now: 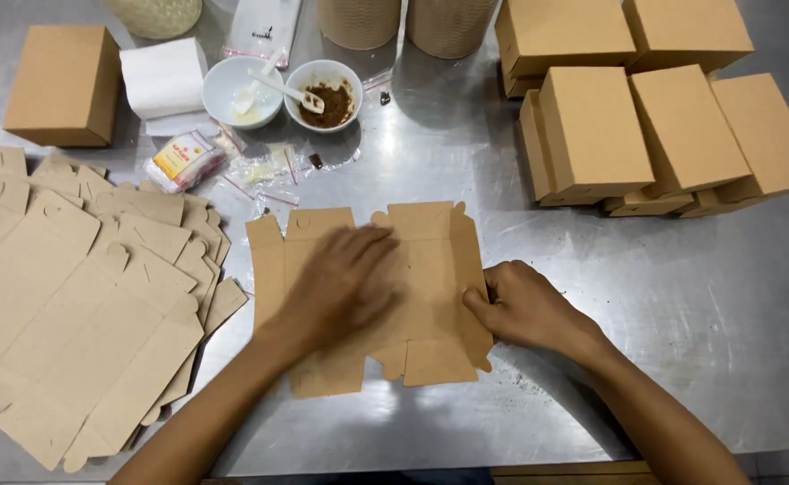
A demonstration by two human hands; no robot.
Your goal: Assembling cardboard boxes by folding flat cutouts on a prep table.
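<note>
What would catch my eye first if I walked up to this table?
Two bare hands in the middle: the left hand lies flat on an unfolded cardboard sheet, and the right hand grips its right edge. A heap of flat sheets fans out at the left, and finished brown boxes are stacked at the upper right.

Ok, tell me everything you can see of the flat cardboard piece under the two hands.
The cardboard blank is plain brown card, die-cut with tabs and flaps along its edges and faint fold lines. It lies unfolded near the middle of the steel table, its right edge flap lifted slightly. The left hand, blurred, lies flat across its left half; the right hand pinches its right edge. Nothing else touches it that I can see.
</note>
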